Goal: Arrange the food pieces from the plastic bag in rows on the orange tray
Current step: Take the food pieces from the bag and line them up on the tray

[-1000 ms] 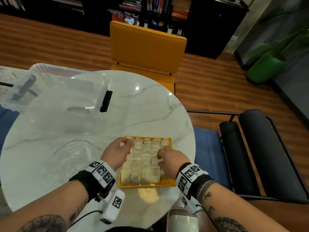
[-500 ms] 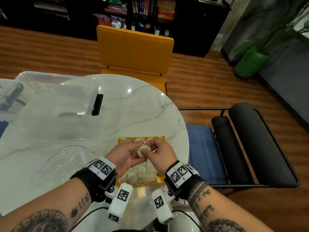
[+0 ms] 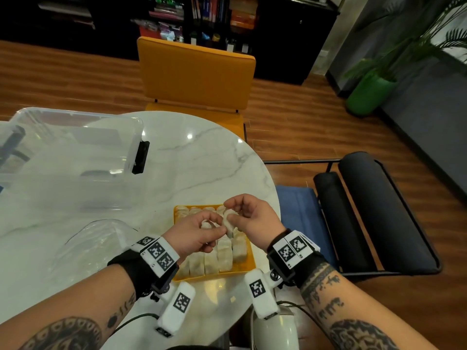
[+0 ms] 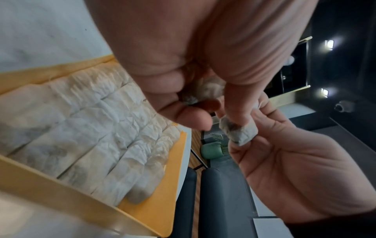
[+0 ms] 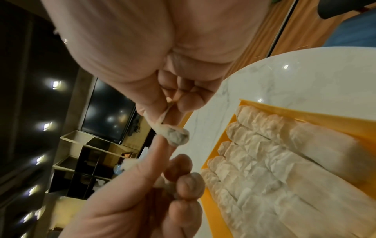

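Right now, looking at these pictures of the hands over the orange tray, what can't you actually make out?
- Middle of the orange tray, head view: both hands cover those rows, so the total can't be counted.
- What the left hand holds, left wrist view: curled fingers hide most of it.
- Filling of the food piece pinched by the right hand: blurred.
- Plastic bag: too clear to tell whether pieces remain.

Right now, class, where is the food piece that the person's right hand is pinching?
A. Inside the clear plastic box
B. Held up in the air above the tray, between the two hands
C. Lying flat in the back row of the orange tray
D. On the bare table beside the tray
B: the right hand pinches the food piece above the orange tray, close to the left hand.
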`<state>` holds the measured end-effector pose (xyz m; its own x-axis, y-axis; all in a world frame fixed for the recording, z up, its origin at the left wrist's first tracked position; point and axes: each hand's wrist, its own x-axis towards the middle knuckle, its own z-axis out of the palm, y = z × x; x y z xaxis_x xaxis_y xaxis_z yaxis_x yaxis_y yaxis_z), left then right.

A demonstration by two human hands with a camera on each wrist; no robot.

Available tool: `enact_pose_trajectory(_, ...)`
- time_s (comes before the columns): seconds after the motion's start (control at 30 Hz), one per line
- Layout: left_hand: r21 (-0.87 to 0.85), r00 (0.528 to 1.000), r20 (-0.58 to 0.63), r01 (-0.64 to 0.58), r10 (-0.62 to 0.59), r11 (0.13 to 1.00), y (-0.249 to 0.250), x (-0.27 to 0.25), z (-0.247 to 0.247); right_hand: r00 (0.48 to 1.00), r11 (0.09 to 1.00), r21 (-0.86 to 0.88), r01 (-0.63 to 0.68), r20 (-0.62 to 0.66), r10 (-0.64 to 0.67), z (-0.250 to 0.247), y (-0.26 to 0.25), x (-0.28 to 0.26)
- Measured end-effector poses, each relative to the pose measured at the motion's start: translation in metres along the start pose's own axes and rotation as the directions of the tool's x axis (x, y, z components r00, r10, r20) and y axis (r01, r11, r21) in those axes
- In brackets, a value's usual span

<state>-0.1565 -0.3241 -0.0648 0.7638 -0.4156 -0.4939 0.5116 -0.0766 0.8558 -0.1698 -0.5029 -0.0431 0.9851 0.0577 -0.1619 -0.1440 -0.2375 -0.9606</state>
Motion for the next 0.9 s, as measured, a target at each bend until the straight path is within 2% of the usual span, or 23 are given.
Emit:
enact_pose_trajectory(0.13,0.171,0.998,0.003,-0.069,0.070,0.983,0.000,-0.002,0.000,0.994,0.999,0.021,-0.034,0.101,0.032,-0.006,-0.003,0.000)
enact_pose_trajectory(0.2,0.266,0.994,0.004,-0.106,0.109,0.958,-0.001,-0.003,0.000,0.993,1.000,-0.012,-0.022,0.112,0.023,-0.007,-0.004,-0.001)
enact_pose_trajectory(0.33,0.360,0.985,-0.052,-0.133,0.162,0.923,-0.004,-0.001,-0.001,0.990,0.985,-0.170,-0.021,0.131,0.044,-0.010,-0.002,0.000)
enact_pose_trajectory(0.4,0.414,0.983,-0.084,-0.114,0.163,0.903,-0.005,-0.001,-0.002,0.982,0.967,-0.254,-0.036,0.168,0.080,-0.010,0.000,0.001)
enact_pose_trajectory(0.47,0.490,0.975,-0.146,-0.075,0.167,0.869,-0.009,0.000,-0.007,0.986,0.927,-0.376,-0.017,0.147,0.078,-0.013,0.003,0.004)
enact_pose_trajectory(0.57,0.540,0.936,-0.303,0.014,0.179,0.841,-0.019,0.004,-0.021,0.988,0.816,-0.576,-0.037,0.103,0.118,-0.021,0.007,0.007)
enact_pose_trajectory(0.67,0.519,0.880,-0.455,0.139,0.134,0.844,-0.028,0.003,-0.037,0.942,0.616,-0.787,-0.026,0.188,0.279,-0.024,0.014,0.006)
enact_pose_trajectory(0.8,0.590,0.851,-0.517,0.280,0.087,0.757,-0.040,0.000,-0.048,0.844,0.467,-0.881,0.073,0.304,0.441,-0.017,0.026,0.005)
enact_pose_trajectory(0.9,0.669,0.864,-0.491,0.294,0.109,0.682,-0.047,0.001,-0.050,0.789,0.365,-0.920,0.146,0.330,0.518,-0.008,0.032,0.006)
